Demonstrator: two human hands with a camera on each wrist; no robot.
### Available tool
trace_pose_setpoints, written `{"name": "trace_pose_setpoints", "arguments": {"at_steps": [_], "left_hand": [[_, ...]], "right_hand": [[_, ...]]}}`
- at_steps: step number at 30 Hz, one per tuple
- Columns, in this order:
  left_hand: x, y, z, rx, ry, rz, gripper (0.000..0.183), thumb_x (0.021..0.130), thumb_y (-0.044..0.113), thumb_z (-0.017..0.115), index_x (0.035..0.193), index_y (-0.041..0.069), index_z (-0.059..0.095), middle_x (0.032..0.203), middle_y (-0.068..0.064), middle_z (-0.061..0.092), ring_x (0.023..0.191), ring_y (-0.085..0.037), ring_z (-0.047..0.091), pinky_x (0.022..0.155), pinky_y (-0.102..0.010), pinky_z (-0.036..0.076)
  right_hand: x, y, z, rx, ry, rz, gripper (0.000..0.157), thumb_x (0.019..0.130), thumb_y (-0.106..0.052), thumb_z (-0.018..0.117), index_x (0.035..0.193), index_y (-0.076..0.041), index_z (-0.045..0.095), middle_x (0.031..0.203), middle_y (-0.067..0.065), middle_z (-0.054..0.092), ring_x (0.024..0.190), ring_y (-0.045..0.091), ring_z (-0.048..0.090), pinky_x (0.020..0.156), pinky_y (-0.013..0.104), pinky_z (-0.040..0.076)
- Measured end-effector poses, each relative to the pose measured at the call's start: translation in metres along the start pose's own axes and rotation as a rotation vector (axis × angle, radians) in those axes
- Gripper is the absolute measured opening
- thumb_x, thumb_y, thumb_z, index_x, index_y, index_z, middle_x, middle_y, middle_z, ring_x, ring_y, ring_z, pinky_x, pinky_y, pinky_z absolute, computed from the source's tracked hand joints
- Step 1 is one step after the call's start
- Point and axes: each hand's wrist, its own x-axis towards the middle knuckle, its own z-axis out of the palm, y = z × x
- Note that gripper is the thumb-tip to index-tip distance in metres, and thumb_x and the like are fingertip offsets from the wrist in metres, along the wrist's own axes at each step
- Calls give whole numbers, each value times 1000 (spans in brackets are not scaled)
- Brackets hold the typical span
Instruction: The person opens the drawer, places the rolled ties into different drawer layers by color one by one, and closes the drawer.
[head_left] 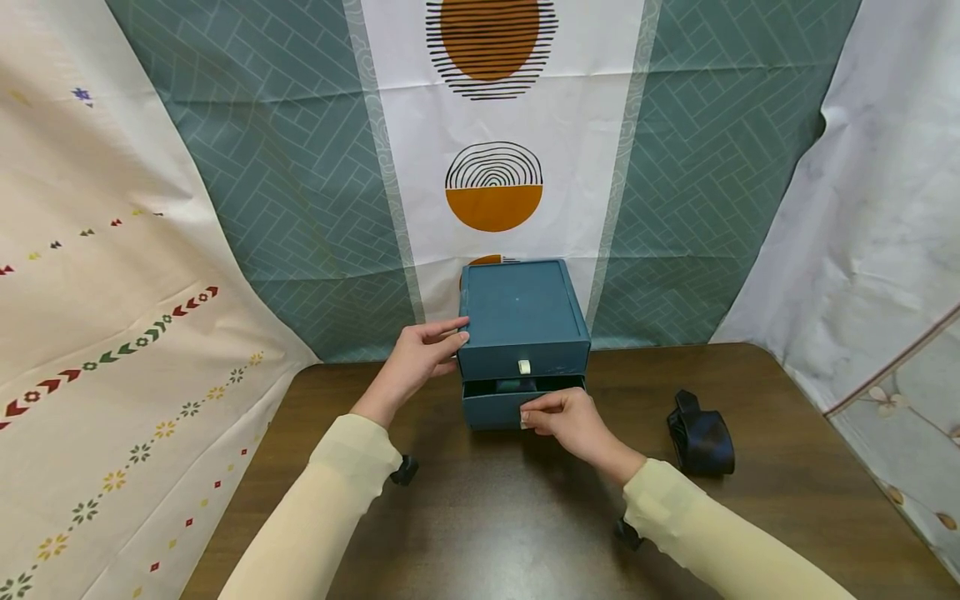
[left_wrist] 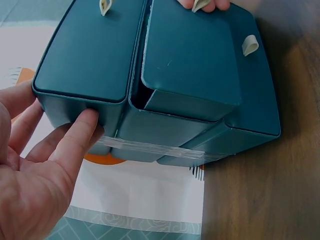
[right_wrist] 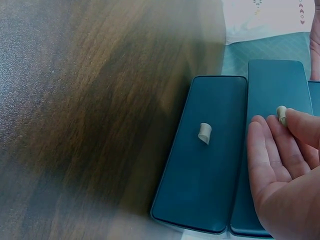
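Note:
A dark teal drawer box stands at the back of the table. Three drawers with cream fabric pull tabs show in the left wrist view, and the middle drawer sticks partway out. My right hand pinches that drawer's pull tab between thumb and fingers. Against the box's side rests my left hand, its fingers fairly straight near the top drawer. The bottom drawer is closed, its tab free. A dark teal shape shows inside the opening; its kind is unclear.
A folded black strap-like object lies on the wooden table, right of the box. Patterned cloth hangs right behind the box, with pale cloths at both sides. Clear tape runs along the box's side.

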Motion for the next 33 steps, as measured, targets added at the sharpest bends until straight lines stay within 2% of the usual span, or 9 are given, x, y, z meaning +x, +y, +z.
{"name": "trace_pose_setpoints", "arguments": {"at_steps": [7, 13, 20, 27, 33], "left_hand": [[0, 1, 0, 14, -8, 10, 46, 92, 26, 60, 136, 18, 51, 142, -4, 46, 129, -22, 48, 98, -48, 45], [6, -6, -2, 5, -5, 21, 45, 91, 27, 62, 135, 20, 53, 142, -3, 47, 128, -22, 48, 98, -49, 45], [15, -20, -5, 31, 31, 44, 42, 88, 35, 64, 129, 28, 58, 137, 3, 51, 125, -17, 51, 94, -45, 49], [11, -15, -4, 18, 27, 50, 44, 88, 32, 64, 131, 25, 57, 139, 1, 50, 125, -19, 52, 96, -49, 47], [15, -22, -4, 28, 44, 58, 42, 87, 36, 65, 128, 28, 59, 136, 3, 51, 123, -17, 53, 93, -47, 49]], "right_hand": [[15, 17, -1, 20, 20, 21, 24, 86, -8, 65, 106, 4, 69, 109, 23, 67, 94, 38, 66, 79, 43, 57], [27, 32, 1, 28, 84, 32, 21, 85, -12, 68, 103, -2, 72, 105, 16, 70, 90, 26, 69, 75, 37, 58], [30, 32, 2, 19, 111, 17, 18, 85, -10, 68, 100, -3, 74, 101, 13, 71, 87, 20, 70, 75, 36, 58], [31, 30, 2, 12, 112, 11, 18, 85, -10, 67, 100, -3, 74, 99, 13, 72, 86, 20, 71, 76, 39, 58], [33, 32, 3, 13, 114, 14, 18, 86, -10, 66, 100, -2, 73, 99, 14, 72, 85, 19, 71, 76, 38, 58]]}}
